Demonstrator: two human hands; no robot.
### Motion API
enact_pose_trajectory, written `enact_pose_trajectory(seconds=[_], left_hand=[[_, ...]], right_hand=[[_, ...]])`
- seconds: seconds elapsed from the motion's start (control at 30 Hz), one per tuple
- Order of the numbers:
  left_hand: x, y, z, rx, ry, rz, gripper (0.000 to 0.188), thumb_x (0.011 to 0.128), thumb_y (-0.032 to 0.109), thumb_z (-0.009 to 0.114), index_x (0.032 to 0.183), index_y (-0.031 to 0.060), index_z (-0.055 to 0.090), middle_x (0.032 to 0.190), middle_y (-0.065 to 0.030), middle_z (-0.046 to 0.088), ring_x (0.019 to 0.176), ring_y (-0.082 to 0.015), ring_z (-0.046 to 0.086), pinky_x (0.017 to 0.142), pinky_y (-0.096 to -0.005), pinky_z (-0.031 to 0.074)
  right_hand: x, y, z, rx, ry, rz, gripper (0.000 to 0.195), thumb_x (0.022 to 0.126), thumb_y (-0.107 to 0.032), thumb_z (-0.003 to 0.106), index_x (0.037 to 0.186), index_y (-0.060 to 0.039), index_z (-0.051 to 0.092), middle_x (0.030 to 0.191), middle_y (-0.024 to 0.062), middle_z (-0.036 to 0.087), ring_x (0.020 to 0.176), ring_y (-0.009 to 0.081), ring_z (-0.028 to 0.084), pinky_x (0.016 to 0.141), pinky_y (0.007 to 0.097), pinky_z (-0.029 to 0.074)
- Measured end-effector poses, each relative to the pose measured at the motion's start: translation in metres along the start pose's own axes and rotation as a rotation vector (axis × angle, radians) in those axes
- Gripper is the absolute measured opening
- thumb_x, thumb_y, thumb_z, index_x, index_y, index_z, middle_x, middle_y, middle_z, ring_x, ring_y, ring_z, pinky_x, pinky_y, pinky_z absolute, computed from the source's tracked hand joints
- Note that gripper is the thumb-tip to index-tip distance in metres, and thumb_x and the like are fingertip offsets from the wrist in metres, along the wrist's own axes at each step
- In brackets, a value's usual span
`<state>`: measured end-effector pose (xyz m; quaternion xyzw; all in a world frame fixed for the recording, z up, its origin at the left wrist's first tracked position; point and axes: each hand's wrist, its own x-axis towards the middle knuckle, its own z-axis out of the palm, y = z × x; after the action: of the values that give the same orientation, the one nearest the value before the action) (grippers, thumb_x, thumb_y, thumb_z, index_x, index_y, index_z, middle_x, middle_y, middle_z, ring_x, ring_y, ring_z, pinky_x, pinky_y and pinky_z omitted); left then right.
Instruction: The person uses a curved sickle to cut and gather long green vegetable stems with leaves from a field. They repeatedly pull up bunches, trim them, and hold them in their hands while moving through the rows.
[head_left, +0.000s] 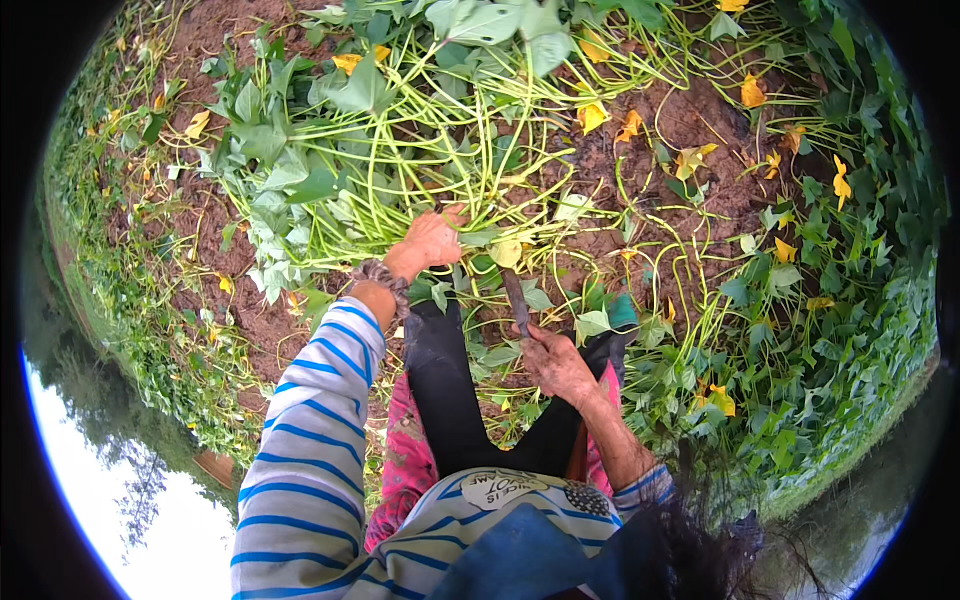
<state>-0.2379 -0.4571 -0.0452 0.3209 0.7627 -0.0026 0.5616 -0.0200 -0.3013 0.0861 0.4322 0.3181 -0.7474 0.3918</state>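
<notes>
My left hand is closed around a bundle of long green vine stems, which look like sweet potato vines with broad leaves. A scrunchie circles that wrist. To its right, my right hand grips the handle of a dark, narrow tool, seemingly a knife or sickle. The tool points up and slightly left into the stems, and its far end is hidden under a yellowish leaf. The two hands are apart.
Reddish-brown soil shows between trailing vines and scattered yellow leaves. Dense green foliage lies along the right side. My legs in black trousers are spread below the hands, with a teal-topped shoe near the right hand.
</notes>
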Motion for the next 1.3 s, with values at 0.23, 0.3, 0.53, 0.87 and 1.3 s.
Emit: enact_pose_trajectory(seconds=[0.23,0.3,0.53,0.87,1.3], left_hand=[[-0.023,0.002,0.009,0.140,-0.151,-0.203,0.047,0.065,0.017,0.054,0.112,0.0148,0.058,0.103,-0.0151,0.062,0.107,-0.0294,0.055,0.100,-0.0340,0.036],[-0.055,0.034,-0.037,0.189,-0.200,-0.234,0.044,0.064,0.014,0.051,0.107,0.0112,0.060,0.097,-0.0150,0.064,0.106,-0.0290,0.056,0.101,-0.0371,0.034],[-0.130,-0.031,-0.069,0.173,0.633,-0.037,0.023,0.064,0.015,0.053,0.082,0.0047,0.064,0.077,-0.0165,0.059,0.079,-0.0310,0.058,0.076,-0.0408,0.045],[-0.105,-0.014,-0.148,0.142,0.673,-0.332,0.032,0.063,0.018,0.052,0.090,0.0094,0.065,0.076,-0.0124,0.063,0.074,-0.0271,0.062,0.064,-0.0362,0.052],[-0.032,0.125,-0.034,0.038,0.275,-0.125,0.031,0.067,0.017,0.047,0.091,0.0087,0.065,0.087,-0.0157,0.066,0.084,-0.0294,0.064,0.087,-0.0345,0.045]], right_hand=[[-0.039,0.015,0.014,-0.102,-0.009,-0.047,0.032,0.094,-0.017,0.046,0.125,-0.0079,0.047,0.059,-0.0055,0.039,0.041,0.0050,0.034,0.035,0.0216,0.027],[-0.043,0.027,0.008,-0.128,0.150,-0.153,0.026,0.094,-0.018,0.046,0.118,-0.0081,0.051,0.058,-0.0073,0.037,0.042,0.0039,0.033,0.035,0.0199,0.025],[-0.008,-0.003,-0.061,-0.868,0.705,-0.455,0.029,0.088,-0.020,0.048,0.113,-0.0046,0.052,0.076,0.0241,0.060,0.074,0.0405,0.060,0.062,0.0454,0.048],[-0.047,0.003,-0.130,-1.319,0.488,-0.495,0.030,0.083,-0.022,0.051,0.112,-0.0142,0.053,0.069,0.0215,0.060,0.064,0.0399,0.059,0.060,0.0498,0.047],[-0.274,0.124,-0.122,-1.076,0.952,-0.042,0.018,0.087,-0.023,0.052,0.104,-0.0176,0.053,0.064,0.0159,0.058,0.055,0.0382,0.056,0.047,0.0444,0.041]])
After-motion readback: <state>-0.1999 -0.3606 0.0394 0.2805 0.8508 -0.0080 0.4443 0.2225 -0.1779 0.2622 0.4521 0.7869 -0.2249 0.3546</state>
